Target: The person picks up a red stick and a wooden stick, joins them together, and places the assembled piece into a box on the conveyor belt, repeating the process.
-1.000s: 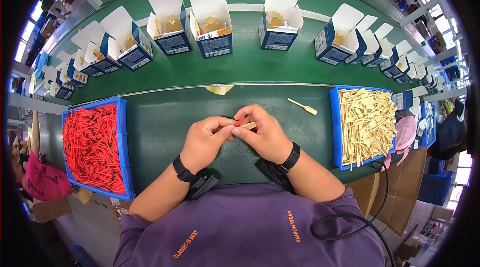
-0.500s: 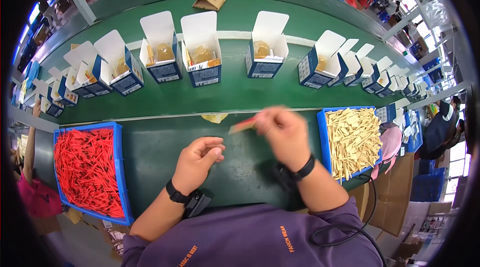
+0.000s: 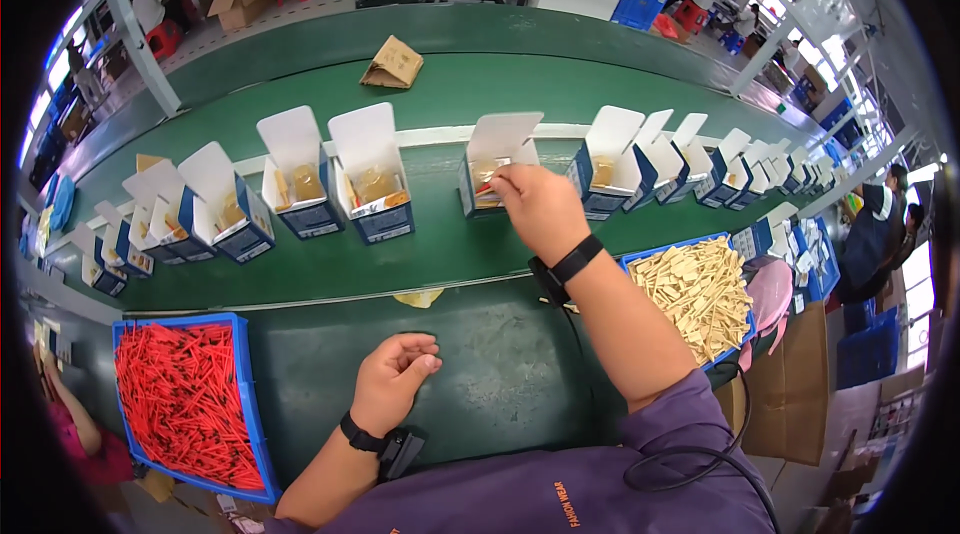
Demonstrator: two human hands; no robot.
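My right hand (image 3: 545,209) reaches into a white-and-blue carton (image 3: 482,196) with its lid flap raised. Thumb and fingers pinch a thin red stick (image 3: 486,187), mostly hidden; whether the pale wooden piece is still with it I cannot make out. Low over the dark green worktop, my left hand (image 3: 393,381) hangs with loosely curved fingers, the thumb apart, holding nothing. To its left lies a blue tray (image 3: 243,374) heaped with red sticks (image 3: 185,404). Pale flat wooden pieces (image 3: 695,294) fill another blue tray (image 3: 748,326) beside my right forearm.
More open cartons (image 3: 375,209) line the green belt on both sides, with wrapped yellowish contents. A brown folded carton piece (image 3: 392,64) lies behind them. A yellowish scrap (image 3: 418,298) lies at the worktop's far edge. A pink cloth (image 3: 770,294) hangs by the right tray.
My right hand has moved forward from above the worktop into the carton, carrying the red stick. The left hand has barely moved. The whole view has tilted up.
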